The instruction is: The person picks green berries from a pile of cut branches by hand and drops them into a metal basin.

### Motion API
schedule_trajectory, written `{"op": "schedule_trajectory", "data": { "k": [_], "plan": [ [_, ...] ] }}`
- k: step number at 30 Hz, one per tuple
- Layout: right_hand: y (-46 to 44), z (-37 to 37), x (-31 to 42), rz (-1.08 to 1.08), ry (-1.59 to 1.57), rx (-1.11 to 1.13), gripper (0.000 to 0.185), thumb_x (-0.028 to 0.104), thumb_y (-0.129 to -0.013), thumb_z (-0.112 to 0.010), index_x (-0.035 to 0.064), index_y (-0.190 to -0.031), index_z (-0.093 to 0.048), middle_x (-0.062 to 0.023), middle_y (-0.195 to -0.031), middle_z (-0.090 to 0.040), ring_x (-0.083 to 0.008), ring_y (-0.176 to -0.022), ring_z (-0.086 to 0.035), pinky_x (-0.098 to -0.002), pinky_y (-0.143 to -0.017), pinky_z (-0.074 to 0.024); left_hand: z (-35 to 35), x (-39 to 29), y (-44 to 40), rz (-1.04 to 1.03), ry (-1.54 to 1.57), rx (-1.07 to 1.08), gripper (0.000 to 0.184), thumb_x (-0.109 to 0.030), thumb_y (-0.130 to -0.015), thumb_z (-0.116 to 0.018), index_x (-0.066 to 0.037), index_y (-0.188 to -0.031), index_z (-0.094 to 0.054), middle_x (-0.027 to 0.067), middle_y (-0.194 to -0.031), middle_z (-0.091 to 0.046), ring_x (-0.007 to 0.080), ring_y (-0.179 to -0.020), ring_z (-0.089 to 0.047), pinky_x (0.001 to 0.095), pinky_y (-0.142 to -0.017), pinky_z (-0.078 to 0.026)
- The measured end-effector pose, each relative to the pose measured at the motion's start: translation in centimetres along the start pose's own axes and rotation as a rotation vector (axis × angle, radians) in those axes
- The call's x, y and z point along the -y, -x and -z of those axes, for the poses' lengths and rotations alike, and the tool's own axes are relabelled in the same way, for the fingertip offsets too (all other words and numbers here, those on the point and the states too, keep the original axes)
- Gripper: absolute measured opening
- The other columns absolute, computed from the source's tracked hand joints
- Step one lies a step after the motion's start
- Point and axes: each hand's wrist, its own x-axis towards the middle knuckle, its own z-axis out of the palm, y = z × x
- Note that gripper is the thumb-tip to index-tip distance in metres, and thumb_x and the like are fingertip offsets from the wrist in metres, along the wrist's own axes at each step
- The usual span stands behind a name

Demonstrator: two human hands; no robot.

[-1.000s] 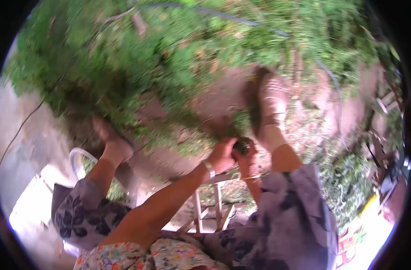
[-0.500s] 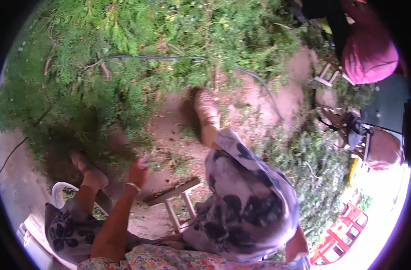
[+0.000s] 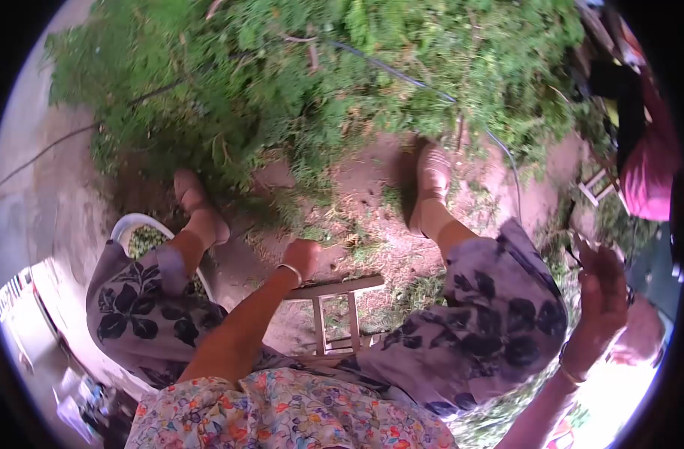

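The left hand [image 3: 303,258], a pale bangle [image 3: 290,274] at its wrist, hung above the scattered leaf litter, just beyond the top bar of a low, slatted brown wooden frame [image 3: 342,287]. Its fingers were curled inward; whether they grasped anything could not be told. The right hand [image 3: 602,301] was raised outside the right knee, its blurred fingers extended and unclenched. A broad heap of feathery, bright green cut foliage [image 3: 282,101] lay on the bare brown ground [image 3: 357,173] ahead of both feet, with a thin dark cable [image 3: 393,72] across it. Beside the left leg stood a round white basin [image 3: 138,218] containing small green pieces [image 3: 145,240].
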Motion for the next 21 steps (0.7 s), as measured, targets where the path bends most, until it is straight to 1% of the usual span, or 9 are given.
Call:
{"op": "schedule_trajectory", "data": {
  "k": [2,5,6,8,11,16,18,20,21],
  "plan": [
    [-0.7,-4.3,4.9,-0.019,-0.115,0.128,0.045,0.014,-0.077,-0.071,-0.0046,-0.114,-0.055,-0.0153,-0.102,-0.064,-0.0229,-0.091,-0.063,-0.0323,-0.082,-0.0493,-1.5,-1.2,0.5,-0.102,-0.063,0.136,0.013,-0.010,-0.070,-0.060,-0.006,-0.082,-0.060,0.0161,-0.073,-0.059,0.0349,-0.069,-0.060,0.0434,-0.061,-0.049],
    [-0.2,-8.6,6.4,-0.015,-0.280,0.449,0.042,0.011,-0.075,-0.071,-0.0067,-0.111,-0.057,-0.0156,-0.096,-0.065,-0.0239,-0.087,-0.064,-0.0314,-0.079,-0.0502,-2.9,-4.1,1.2,-0.082,-0.089,0.225,0.023,-0.013,-0.076,-0.057,-0.007,-0.098,-0.057,0.0172,-0.081,-0.058,0.0345,-0.072,-0.061,0.0432,-0.061,-0.050],
    [0.0,-9.5,6.7,-0.024,-0.277,0.462,0.042,0.011,-0.075,-0.071,-0.0067,-0.111,-0.057,-0.0156,-0.096,-0.065,-0.0239,-0.087,-0.064,-0.0314,-0.079,-0.0502,-3.8,-4.5,1.2,-0.070,-0.082,0.235,0.023,-0.013,-0.076,-0.057,-0.007,-0.098,-0.057,0.0172,-0.081,-0.058,0.0345,-0.072,-0.061,0.0432,-0.061,-0.050],
    [0.9,-9.9,6.9,-0.124,-0.148,0.601,0.058,0.030,-0.073,-0.072,-0.0108,-0.110,-0.054,-0.0169,-0.097,-0.063,-0.0225,-0.092,-0.062,-0.0349,-0.085,-0.0485,-5.2,-5.0,1.1,-0.107,-0.167,0.253,0.025,-0.016,-0.082,-0.052,-0.005,-0.105,-0.052,0.0176,-0.085,-0.056,0.0324,-0.072,-0.062,0.0425,-0.060,-0.051],
    [1.8,-10.5,5.8,-0.067,-0.280,0.513,0.054,0.026,-0.074,-0.070,-0.0108,-0.110,-0.054,-0.0164,-0.095,-0.063,-0.0227,-0.089,-0.063,-0.0343,-0.083,-0.0489,-5.8,-5.2,-0.2,-0.128,-0.276,0.375,0.022,-0.017,-0.084,-0.050,-0.002,-0.100,-0.054,0.0168,-0.084,-0.057,0.0303,-0.072,-0.062,0.0409,-0.060,-0.052],
    [0.3,-9.6,6.6,-0.134,-0.270,0.454,0.050,0.023,-0.075,-0.069,-0.0113,-0.108,-0.054,-0.0168,-0.094,-0.064,-0.0227,-0.087,-0.063,-0.0327,-0.081,-0.0491,-3.4,-5.4,-0.6,-0.147,-0.214,0.363,0.019,-0.015,-0.080,-0.054,-0.001,-0.093,-0.057,0.0177,-0.082,-0.057,0.0304,-0.071,-0.062,0.0408,-0.061,-0.052],
    [-0.2,-9.2,6.9,-0.131,-0.274,0.420,0.049,0.022,-0.075,-0.069,-0.0114,-0.108,-0.054,-0.0169,-0.093,-0.064,-0.0227,-0.087,-0.063,-0.0323,-0.081,-0.0492,-2.7,-5.3,-0.3,-0.032,-0.084,0.264,0.016,-0.012,-0.075,-0.058,-0.001,-0.087,-0.057,0.0185,-0.082,-0.057,0.0331,-0.072,-0.061,0.0422,-0.064,-0.051],
    [-0.2,-9.2,7.1,-0.126,-0.230,0.396,0.034,0.007,-0.076,-0.067,-0.0072,-0.106,-0.058,-0.0148,-0.089,-0.066,-0.0230,-0.082,-0.065,-0.0300,-0.073,-0.0509,-0.8,-5.4,-0.9,0.015,-0.078,0.175,0.014,-0.010,-0.074,-0.058,0.000,-0.083,-0.057,0.0193,-0.081,-0.057,0.0349,-0.072,-0.061,0.0430,-0.066,-0.051],
    [-0.3,-9.1,7.2,-0.113,-0.244,0.386,0.034,0.007,-0.076,-0.067,-0.0072,-0.106,-0.058,-0.0148,-0.089,-0.066,-0.0230,-0.082,-0.065,-0.0300,-0.073,-0.0509,0.6,-5.4,-1.5,0.071,-0.064,0.091,0.011,-0.008,-0.072,-0.058,0.000,-0.080,-0.057,0.0201,-0.081,-0.058,0.0366,-0.072,-0.060,0.0438,-0.067,-0.050]
  ]
}}
